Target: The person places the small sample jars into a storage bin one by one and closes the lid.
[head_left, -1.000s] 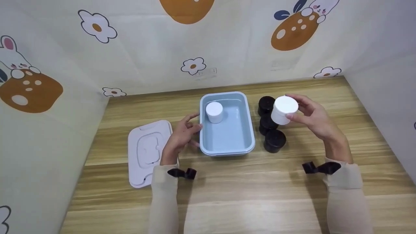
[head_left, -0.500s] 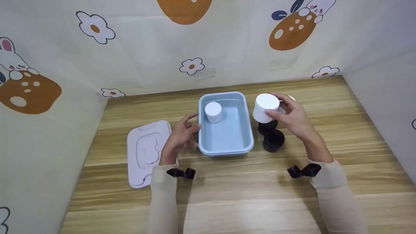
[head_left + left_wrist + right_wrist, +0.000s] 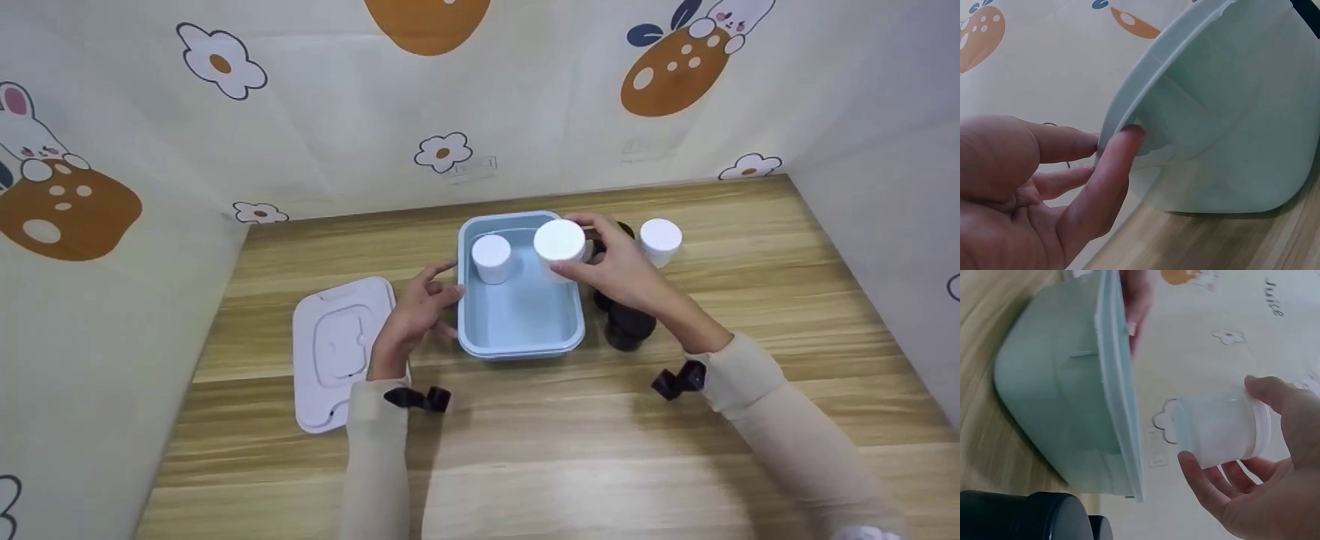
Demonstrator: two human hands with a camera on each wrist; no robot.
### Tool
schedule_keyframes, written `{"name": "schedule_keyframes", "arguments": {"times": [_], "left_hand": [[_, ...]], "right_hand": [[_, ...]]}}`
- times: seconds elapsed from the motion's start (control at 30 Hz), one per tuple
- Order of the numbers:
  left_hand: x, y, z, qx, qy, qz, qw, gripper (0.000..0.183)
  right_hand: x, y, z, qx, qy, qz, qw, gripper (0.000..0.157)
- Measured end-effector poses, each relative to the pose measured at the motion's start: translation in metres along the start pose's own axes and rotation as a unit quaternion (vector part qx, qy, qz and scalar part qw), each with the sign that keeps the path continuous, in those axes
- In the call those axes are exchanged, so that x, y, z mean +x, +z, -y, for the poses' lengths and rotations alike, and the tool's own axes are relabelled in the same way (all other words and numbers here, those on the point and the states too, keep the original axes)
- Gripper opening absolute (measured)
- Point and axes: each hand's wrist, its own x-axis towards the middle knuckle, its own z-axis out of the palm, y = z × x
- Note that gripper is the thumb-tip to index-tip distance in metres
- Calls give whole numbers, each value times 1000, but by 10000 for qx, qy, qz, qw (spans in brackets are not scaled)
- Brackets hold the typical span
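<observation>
A light-blue plastic box [image 3: 521,351] stands on the table, with one white lidded jar [image 3: 492,259] upright in its back left part. My left hand [image 3: 420,311] pinches the box's left rim [image 3: 1145,84], fingertips on either side of the edge. My right hand [image 3: 619,266] grips a second white jar [image 3: 559,244] by its sides, thumb toward me, and holds it upright over the box's right part. In the right wrist view this jar [image 3: 1221,427] is above the rim, apart from the box.
Right of the box, several black jars [image 3: 630,326] stand in a row, partly hidden under my right hand. Another white jar [image 3: 661,240] stands beyond them. A pale lid [image 3: 334,352] lies flat at the left, partly under my left forearm. A patterned cloth wall [image 3: 337,112] rises behind.
My right hand has carried the white jar leftward, from over the black jars to over the box. The white jar at the right has come into view. My left hand stays at the rim.
</observation>
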Motion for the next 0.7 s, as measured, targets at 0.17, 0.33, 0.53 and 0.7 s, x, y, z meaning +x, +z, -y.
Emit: {"name": "schedule_keyframes", "arguments": {"times": [0.17, 0.33, 0.53, 0.7], "left_hand": [[1, 1, 0, 25, -48, 38, 10000, 56], [1, 1, 0, -14, -13, -4, 10000, 56], [1, -1, 1, -40, 41, 24, 10000, 55], [1, -2, 0, -44, 31, 58, 10000, 55]], "right_hand": [[8, 4, 3, -125, 238, 231, 9994, 72], [15, 10, 6, -228, 412, 504, 9976, 72], [22, 26, 7, -775, 322, 668, 9942, 72], [25, 39, 7, -828, 94, 975, 9917, 69]]}}
